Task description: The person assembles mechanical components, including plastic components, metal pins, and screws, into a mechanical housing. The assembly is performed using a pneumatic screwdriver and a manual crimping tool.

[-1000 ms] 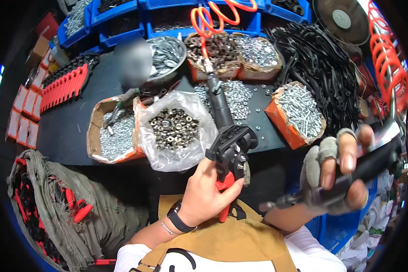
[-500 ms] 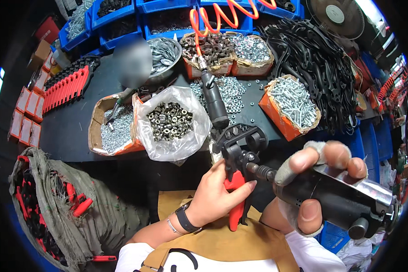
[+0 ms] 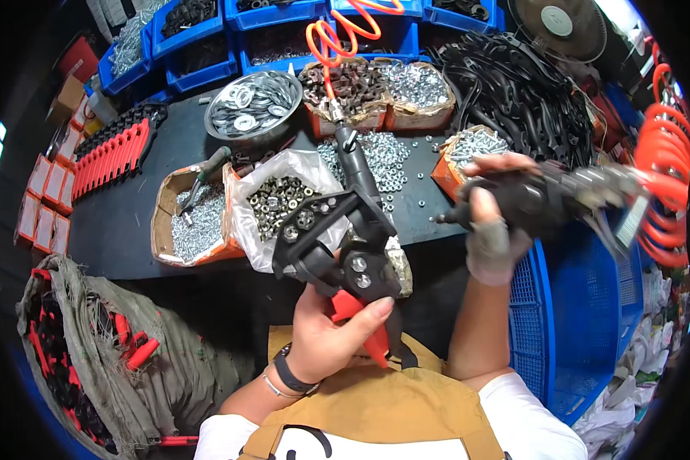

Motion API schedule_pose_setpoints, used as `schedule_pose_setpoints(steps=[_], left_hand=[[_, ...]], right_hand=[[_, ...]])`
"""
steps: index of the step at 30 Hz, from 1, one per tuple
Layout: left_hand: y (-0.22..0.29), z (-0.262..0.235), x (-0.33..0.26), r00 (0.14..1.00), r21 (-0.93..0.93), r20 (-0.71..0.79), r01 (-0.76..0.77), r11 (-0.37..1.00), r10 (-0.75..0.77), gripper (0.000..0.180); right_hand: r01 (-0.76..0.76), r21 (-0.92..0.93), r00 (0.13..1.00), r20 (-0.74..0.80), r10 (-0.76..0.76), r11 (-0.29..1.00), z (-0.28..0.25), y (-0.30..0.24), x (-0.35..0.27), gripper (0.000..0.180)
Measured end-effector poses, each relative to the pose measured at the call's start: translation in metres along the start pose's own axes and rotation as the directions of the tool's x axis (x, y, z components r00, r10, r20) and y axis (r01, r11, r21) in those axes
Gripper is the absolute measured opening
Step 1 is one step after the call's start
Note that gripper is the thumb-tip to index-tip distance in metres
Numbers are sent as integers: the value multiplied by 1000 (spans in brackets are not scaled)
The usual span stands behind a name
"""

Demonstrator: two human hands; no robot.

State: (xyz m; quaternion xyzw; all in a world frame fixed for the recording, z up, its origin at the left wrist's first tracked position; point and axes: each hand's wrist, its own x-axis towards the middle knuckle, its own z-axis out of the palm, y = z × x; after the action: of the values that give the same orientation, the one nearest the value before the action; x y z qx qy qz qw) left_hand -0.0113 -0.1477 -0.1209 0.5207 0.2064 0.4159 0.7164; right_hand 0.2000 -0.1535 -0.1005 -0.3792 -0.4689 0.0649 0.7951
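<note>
Your left hand: fingers clamped on cutter, red handle down, head up over worktop edge, bolts facing you | right hand: fingers wrapped round air driver, tip toward cutter | nut bag just behind.

Black-and-red tool in my left grip, black driver in right, orange coiled hose, blue bins.
</note>
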Motion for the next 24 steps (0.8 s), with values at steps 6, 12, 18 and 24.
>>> schedule_pose_setpoints(steps=[6, 12, 18, 24], left_hand=[[-5, -12, 9, 972, -255, 65, 233, 939, -224, 47], [-11, -19, 12, 969, -504, 83, 242, 829, -232, 49], [-2, -10, 9, 933, -475, 174, 358, 804, -313, 53], [0, -21, 7, 951, -438, 143, 309, 845, -273, 52]], right_hand=[[-40, -104, 998, 53, 45, 994, -10, 70, 2, 44], [-408, -275, 909, -30, 416, 871, 7, 76, 24, 27], [-51, -994, 837, 9, 547, 94, 26, 109, 59, 71], [296, -949, 925, 257, 280, -106, 44, 97, 31, 58]])
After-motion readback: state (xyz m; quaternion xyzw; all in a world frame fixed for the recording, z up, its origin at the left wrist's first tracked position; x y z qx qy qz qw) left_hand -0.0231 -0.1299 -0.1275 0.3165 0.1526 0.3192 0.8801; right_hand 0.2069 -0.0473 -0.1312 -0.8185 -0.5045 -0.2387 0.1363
